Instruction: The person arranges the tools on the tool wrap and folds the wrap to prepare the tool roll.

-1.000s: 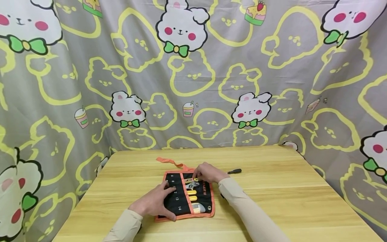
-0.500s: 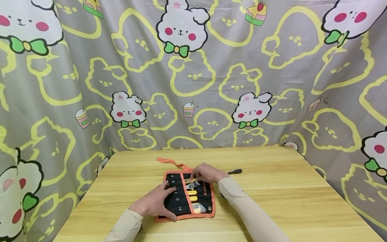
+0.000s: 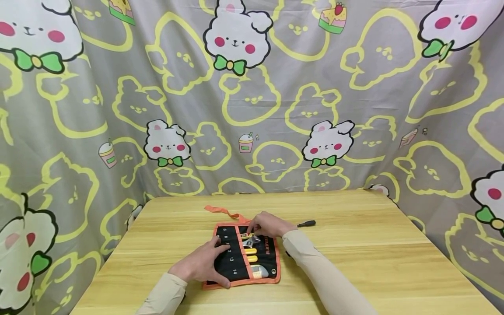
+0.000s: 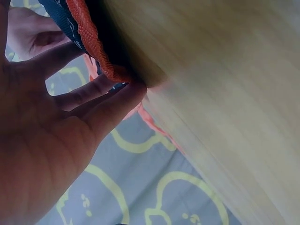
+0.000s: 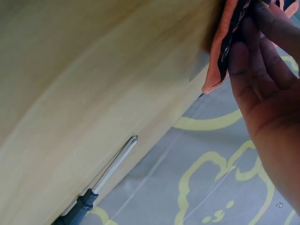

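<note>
A black tool roll (image 3: 232, 264) with orange trim lies unrolled on the wooden table (image 3: 354, 262). Its pockets hold a silver wrench (image 3: 252, 240) and yellow-handled tools (image 3: 250, 251). My left hand (image 3: 202, 262) lies on the roll's left side, fingers straight and pressing the numbered pockets; in the left wrist view its fingertips (image 4: 126, 93) touch the orange edge (image 4: 89, 40). My right hand (image 3: 267, 225) is at the roll's top edge just above the wrench. Its fingers (image 5: 243, 61) are curled and pinch the fabric edge (image 5: 220, 51).
A black-handled screwdriver (image 3: 306, 223) lies on the table right of my right hand, also seen in the right wrist view (image 5: 101, 183). An orange tie strap (image 3: 222, 211) trails from the roll's top left corner. A cartoon-print cloth (image 3: 275, 109) hangs around the table.
Almost nothing differs; both hands stay on the roll, and the right fingers have shifted only slightly at the top edge.
</note>
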